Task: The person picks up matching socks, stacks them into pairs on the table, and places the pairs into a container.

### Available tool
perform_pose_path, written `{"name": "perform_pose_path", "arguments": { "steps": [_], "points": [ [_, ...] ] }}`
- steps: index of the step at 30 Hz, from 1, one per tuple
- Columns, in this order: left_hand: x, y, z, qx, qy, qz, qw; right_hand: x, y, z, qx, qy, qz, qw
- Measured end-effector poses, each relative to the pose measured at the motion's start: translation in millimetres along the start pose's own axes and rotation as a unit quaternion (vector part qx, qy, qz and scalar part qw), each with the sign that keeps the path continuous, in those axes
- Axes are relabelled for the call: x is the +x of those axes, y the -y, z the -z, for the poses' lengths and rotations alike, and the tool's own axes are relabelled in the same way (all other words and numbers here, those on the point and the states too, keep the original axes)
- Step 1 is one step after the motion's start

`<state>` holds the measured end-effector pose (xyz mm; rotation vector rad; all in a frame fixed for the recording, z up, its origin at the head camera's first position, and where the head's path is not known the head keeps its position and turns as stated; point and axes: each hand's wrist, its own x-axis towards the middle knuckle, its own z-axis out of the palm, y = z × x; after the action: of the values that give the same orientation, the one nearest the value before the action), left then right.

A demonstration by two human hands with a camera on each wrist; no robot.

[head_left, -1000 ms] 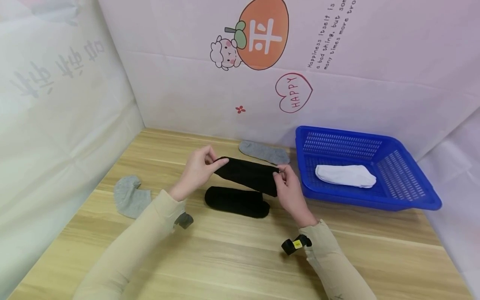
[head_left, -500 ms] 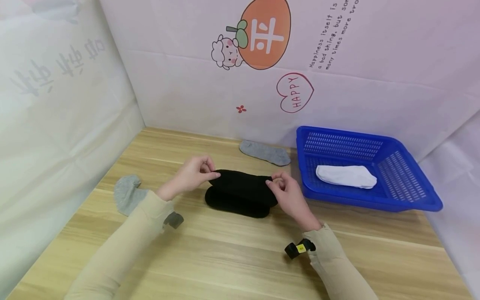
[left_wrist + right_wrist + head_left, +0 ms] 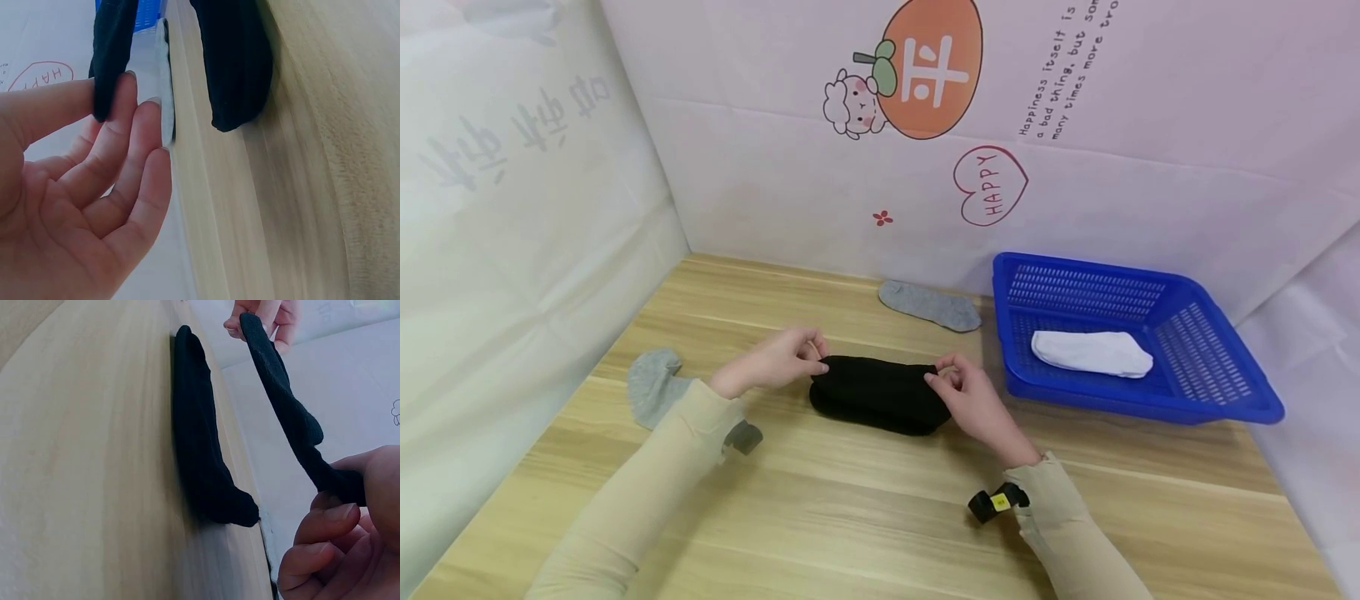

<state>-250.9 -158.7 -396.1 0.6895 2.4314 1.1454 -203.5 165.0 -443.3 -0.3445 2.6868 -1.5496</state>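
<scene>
A black sock [image 3: 880,379] is stretched between both hands, pinched at its two ends. My left hand [image 3: 778,360] has one end between thumb and fingertips, and my right hand [image 3: 973,402] pinches the other end the same way. Directly below lies a second black sock [image 3: 200,431], flat on the wooden table and largely covered by the first in the head view. Both wrist views show a gap between the held sock [image 3: 115,47] and the lower one [image 3: 237,62].
A blue basket [image 3: 1243,406] with a folded white sock [image 3: 1092,353] in it stands at the back right. One grey sock [image 3: 929,306] lies by the back wall. Another grey sock [image 3: 653,387], crumpled, is partly behind the left sleeve [image 3: 647,483].
Both hands have brought the held black sock down toward the person and slightly left. It was beyond the other black sock and is now over it. Basket and grey socks stay put.
</scene>
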Motion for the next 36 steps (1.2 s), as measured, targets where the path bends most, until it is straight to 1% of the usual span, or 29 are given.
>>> {"name": "perform_pose_path", "arguments": {
  "steps": [4, 9, 14, 18, 22, 27, 32, 36],
  "points": [
    [-1.0, 0.6, 0.5, 0.005, 0.01, 0.014, 0.9998, -0.5, -1, -3, -0.011, 0.013, 0.001, 0.9999],
    [-0.4, 4.6, -1.2, 0.004, 0.018, 0.031, 0.9994, -0.8, -3, -6, -0.026, 0.019, -0.003, 0.9995],
    [1.7, 11.0, -5.6, -0.004, 0.034, 0.044, 0.9984, -0.2, -4, -9, -0.057, 0.023, -0.009, 0.9981],
    [3.3, 15.5, -9.7, -0.005, 0.045, 0.047, 0.9978, -0.5, -4, -10, -0.08, 0.024, -0.015, 0.9964],
    [4.0, 15.9, -12.7, -0.007, 0.047, 0.055, 0.9973, -0.7, -3, -12, -0.09, 0.024, -0.021, 0.9954],
    [4.4, 15.1, -14.4, -0.003, 0.046, 0.062, 0.997, 0.8, -4, -14, -0.098, 0.018, -0.014, 0.9949],
    [4.9, 16.0, -15.9, 0.004, 0.04, 0.068, 0.9968, 1.7, -4, -16, -0.096, 0.024, -0.016, 0.995],
    [4.4, 16.4, -16.7, 0.008, 0.039, 0.061, 0.9973, 1.3, -5, -16, -0.091, 0.027, -0.024, 0.9952]
  ]
}}
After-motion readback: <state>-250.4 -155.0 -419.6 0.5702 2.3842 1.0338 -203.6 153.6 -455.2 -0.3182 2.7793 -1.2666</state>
